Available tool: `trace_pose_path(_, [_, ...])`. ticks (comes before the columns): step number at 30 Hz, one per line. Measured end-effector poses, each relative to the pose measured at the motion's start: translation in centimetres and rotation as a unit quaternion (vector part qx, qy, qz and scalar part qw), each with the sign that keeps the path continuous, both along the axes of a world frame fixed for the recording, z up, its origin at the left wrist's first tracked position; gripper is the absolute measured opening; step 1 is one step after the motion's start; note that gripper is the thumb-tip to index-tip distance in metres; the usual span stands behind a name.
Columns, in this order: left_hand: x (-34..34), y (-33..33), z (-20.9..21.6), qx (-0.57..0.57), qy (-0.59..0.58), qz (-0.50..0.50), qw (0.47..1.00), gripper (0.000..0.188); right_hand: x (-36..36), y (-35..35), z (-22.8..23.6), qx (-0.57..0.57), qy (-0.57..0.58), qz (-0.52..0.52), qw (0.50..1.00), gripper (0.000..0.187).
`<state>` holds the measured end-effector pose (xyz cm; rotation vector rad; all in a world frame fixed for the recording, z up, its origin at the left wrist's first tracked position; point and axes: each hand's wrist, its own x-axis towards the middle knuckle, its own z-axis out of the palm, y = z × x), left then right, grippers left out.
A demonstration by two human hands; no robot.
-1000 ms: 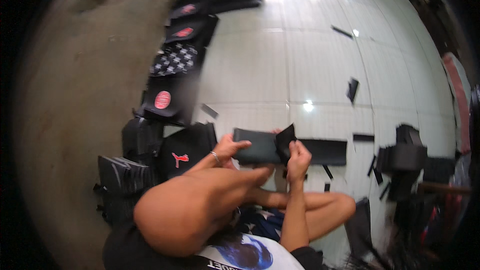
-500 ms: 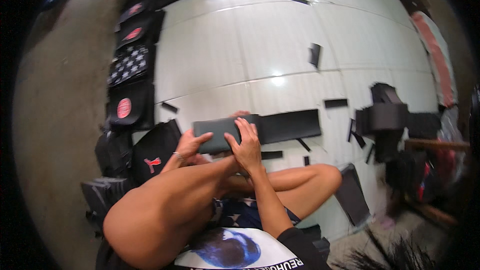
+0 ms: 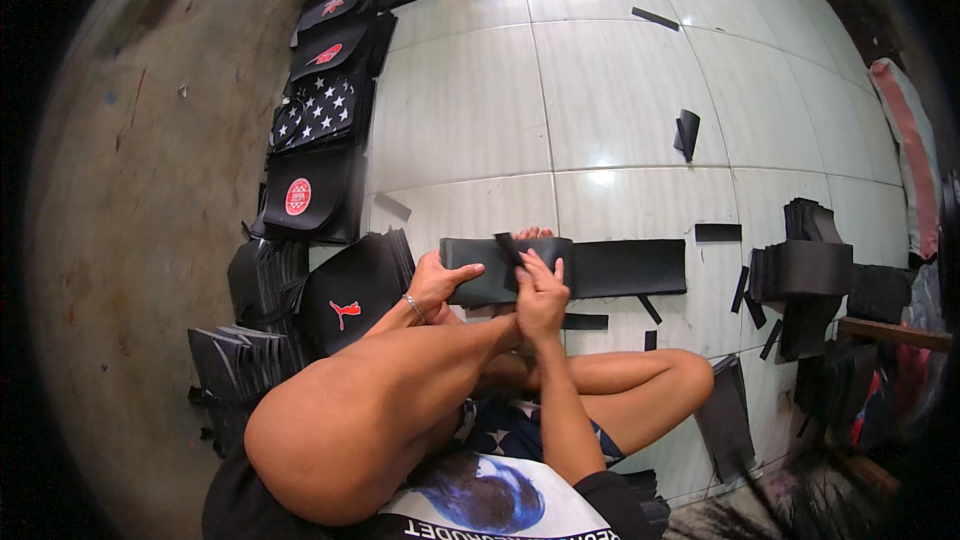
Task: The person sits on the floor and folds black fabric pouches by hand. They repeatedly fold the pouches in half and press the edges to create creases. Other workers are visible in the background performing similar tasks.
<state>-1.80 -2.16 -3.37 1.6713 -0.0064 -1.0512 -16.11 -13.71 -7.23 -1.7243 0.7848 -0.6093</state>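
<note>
A long dark panel of leather-like sheet (image 3: 460, 265) lies across in front of my shins. My left hand (image 3: 436, 285) grips its left end, thumb on top and fingers underneath. Over the panel's middle, my right hand (image 3: 541, 292) is closed in a pinch on a short black strip (image 3: 506, 246), which sticks up from the fingertips. Another black panel (image 3: 630, 267) extends to the right from under the first one. Whether the two are joined, I cannot tell. Toes of my foot (image 3: 532, 233) show just beyond the panel.
Black printed flaps (image 3: 318, 195) line the left side, with stacked dark pieces (image 3: 240, 365) nearer me. Loose black strips (image 3: 718, 232) are scattered over the pale tiles. Crossed piles of black panels (image 3: 800, 270) stand at right, near a wooden bar (image 3: 895, 333).
My right hand was spread on the panel; now it pinches a short black strip above it. My left hand keeps its hold. The whole view has shifted, moving the scene rightward.
</note>
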Motion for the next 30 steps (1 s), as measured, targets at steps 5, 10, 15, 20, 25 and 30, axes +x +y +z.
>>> trace_pose_path(5, [0.2,1.1,0.1,-0.001,0.003,0.01,1.0,0.035,-8.0,-9.9,-1.4,0.115,0.035,-0.367,0.923,0.013])
trace_pose_path(10, [0.9,1.6,0.1,-0.033,0.061,-0.022,0.997,0.039,-4.6,-7.2,1.5,0.032,-0.053,-0.25,0.966,0.021])
trace_pose_path(15, [0.6,0.8,-0.8,-0.057,0.034,-0.024,0.998,0.035,0.8,0.9,1.9,-0.196,0.089,0.052,0.975,0.026])
trace_pose_path(20, [-0.2,-0.5,-0.1,-0.01,0.009,0.001,1.0,0.035,0.6,0.3,0.2,-0.031,0.01,-0.003,0.999,0.022])
trace_pose_path(25, [0.2,0.8,0.0,-0.023,0.02,-0.013,0.999,0.043,-7.5,-9.1,-0.6,0.088,-0.026,-0.277,0.956,0.016])
trace_pose_path(30, [0.6,1.5,-0.8,-0.038,0.019,-0.036,0.998,0.037,-5.5,-8.4,2.3,-0.01,-0.097,-0.347,0.933,0.023])
